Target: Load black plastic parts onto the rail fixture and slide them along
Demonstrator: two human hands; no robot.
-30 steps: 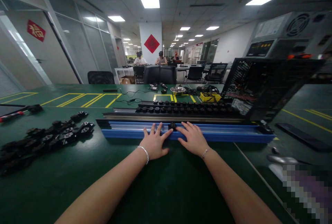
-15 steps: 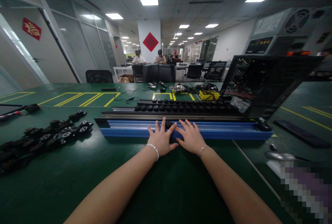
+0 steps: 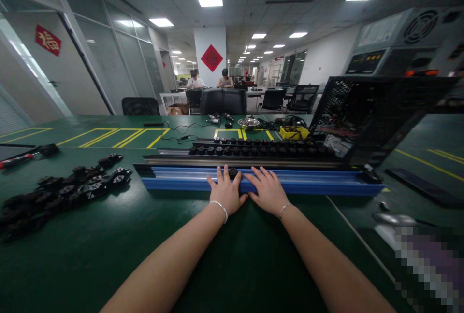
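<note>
One long blue metal rail (image 3: 326, 190) lies across the middle of the frame, flat on the green surface (image 3: 79, 264), maybe so it won't wobble. One small black block (image 3: 233, 172) sits on it, near the center. The left hand (image 3: 226, 194) and right hand (image 3: 268, 191) rest on the rail, fingers spread and not closed around anything. The left fingers are right by the block, perhaps to guide it or hold it steady. At the left are heaped black parts (image 3: 65, 192), too bunched to count. Upper center has one shiny round bowl (image 3: 248, 127) and one yellow box (image 3: 293, 133).
</note>
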